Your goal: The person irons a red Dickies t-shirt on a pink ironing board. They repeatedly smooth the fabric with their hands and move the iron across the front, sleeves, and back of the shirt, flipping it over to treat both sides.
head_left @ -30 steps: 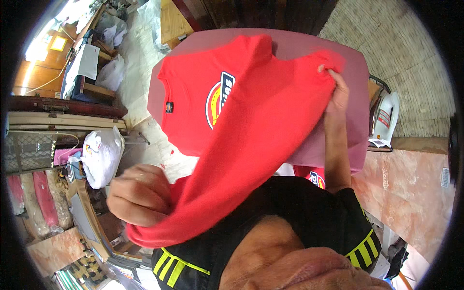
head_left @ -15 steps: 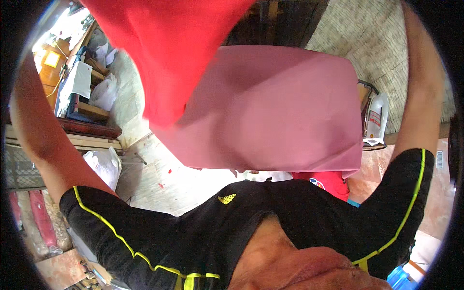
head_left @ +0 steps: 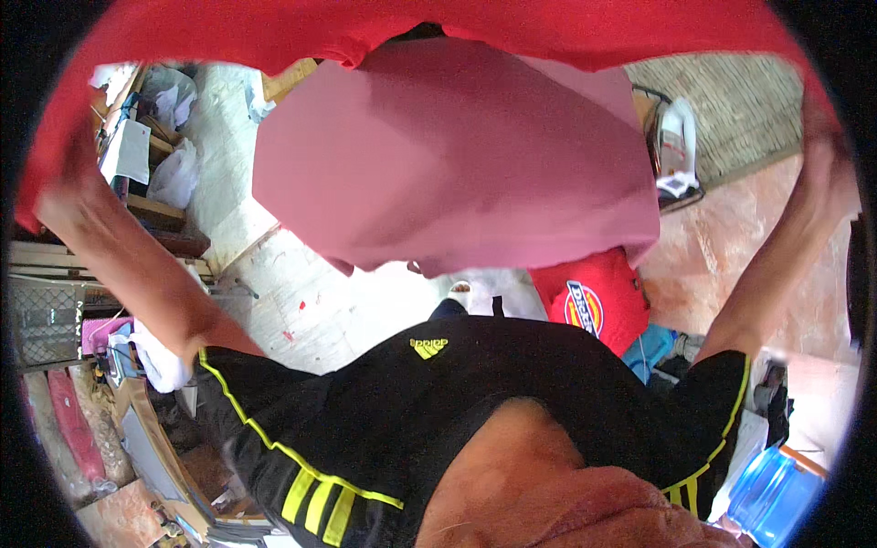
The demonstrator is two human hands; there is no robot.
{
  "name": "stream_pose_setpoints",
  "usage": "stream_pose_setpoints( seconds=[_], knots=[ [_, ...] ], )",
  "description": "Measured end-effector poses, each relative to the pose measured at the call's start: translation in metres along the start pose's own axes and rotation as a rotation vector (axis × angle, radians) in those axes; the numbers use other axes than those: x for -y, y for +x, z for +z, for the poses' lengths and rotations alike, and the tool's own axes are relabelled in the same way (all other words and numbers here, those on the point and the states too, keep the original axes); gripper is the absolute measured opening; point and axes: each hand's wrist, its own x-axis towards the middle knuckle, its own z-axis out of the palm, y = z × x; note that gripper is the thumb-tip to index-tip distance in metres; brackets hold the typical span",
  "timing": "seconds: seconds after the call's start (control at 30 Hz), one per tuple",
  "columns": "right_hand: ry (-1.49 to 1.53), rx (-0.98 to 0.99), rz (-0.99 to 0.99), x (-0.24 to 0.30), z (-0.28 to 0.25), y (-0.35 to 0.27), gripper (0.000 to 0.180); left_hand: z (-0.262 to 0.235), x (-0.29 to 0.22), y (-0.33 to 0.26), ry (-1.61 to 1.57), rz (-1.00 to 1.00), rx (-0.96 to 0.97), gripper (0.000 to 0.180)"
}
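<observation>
A wide red cloth (head_left: 512,36) stretches across the top of the view, raised above a pink-covered board (head_left: 438,173) that looks like an ironing board. At the far left my left hand (head_left: 71,187) is closed on one end of the cloth, blurred by motion. My right hand (head_left: 829,160) grips the other end at the far right, its fingers partly lost at the dark rim. The cloth's lower edge hangs in a shallow curve over the board's far side. Whether it is a garment cannot be made out. An iron (head_left: 676,151) rests on a stand at the board's right end.
A red fabric item with a round badge (head_left: 594,297) hangs below the board's near edge. Plastic bags (head_left: 175,173) and wooden shelving stand at the left. A blue water container (head_left: 776,493) is at the lower right. A woven mat (head_left: 731,100) covers the far-right floor.
The red cloth, which hung down over the board's left part, is now raised and spread wide between my hands. Both hands have come into view at the sides.
</observation>
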Motion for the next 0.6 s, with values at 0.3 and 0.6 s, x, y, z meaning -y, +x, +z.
stream_pose_setpoints(
  seconds=[0.3,0.6],
  knots=[
    [-0.16,-0.173,0.576,0.017,-0.099,-0.354,0.033,0.05,-0.169,-0.283,-0.458,-0.664,0.361,0.054],
    [-0.195,-0.142,1.289,-0.032,-0.219,-0.505,0.029,0.069,-0.164,-0.459,-0.159,-1.258,1.013,0.03]
  ],
)
